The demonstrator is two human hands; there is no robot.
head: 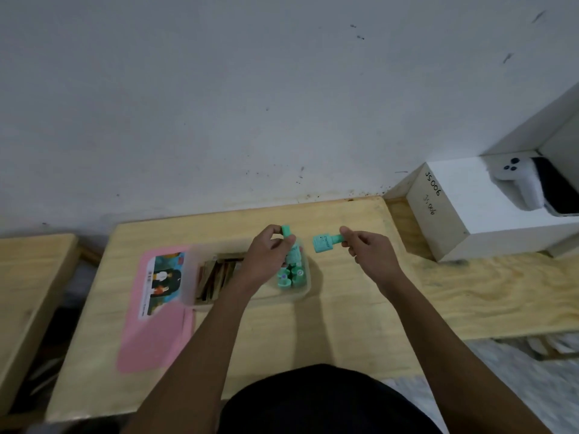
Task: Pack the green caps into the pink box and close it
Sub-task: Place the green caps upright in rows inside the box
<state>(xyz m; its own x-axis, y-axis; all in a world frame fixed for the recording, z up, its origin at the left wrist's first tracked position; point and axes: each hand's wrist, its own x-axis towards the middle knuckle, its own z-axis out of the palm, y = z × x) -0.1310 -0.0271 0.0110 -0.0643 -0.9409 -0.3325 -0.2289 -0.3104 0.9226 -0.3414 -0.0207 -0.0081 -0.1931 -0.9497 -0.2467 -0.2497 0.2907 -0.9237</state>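
Observation:
A translucent box (305,288) stands on the wooden table, its pink lid (150,333) lying flat to its left. Several green caps (289,275) stand in the box's right end. My left hand (269,249) holds a green cap (293,250) upright over that end, pinched near its narrow top. My right hand (368,247) is to the right of the box, above the table, gripping another green cap (324,243) sideways by its narrow end.
Brown packets (216,278) fill the box's left part. A white carton (476,208) with a white device on it sits at the right on a lower wooden board (488,296). The wall runs just behind the table (282,339). Another table (28,286) is at the left.

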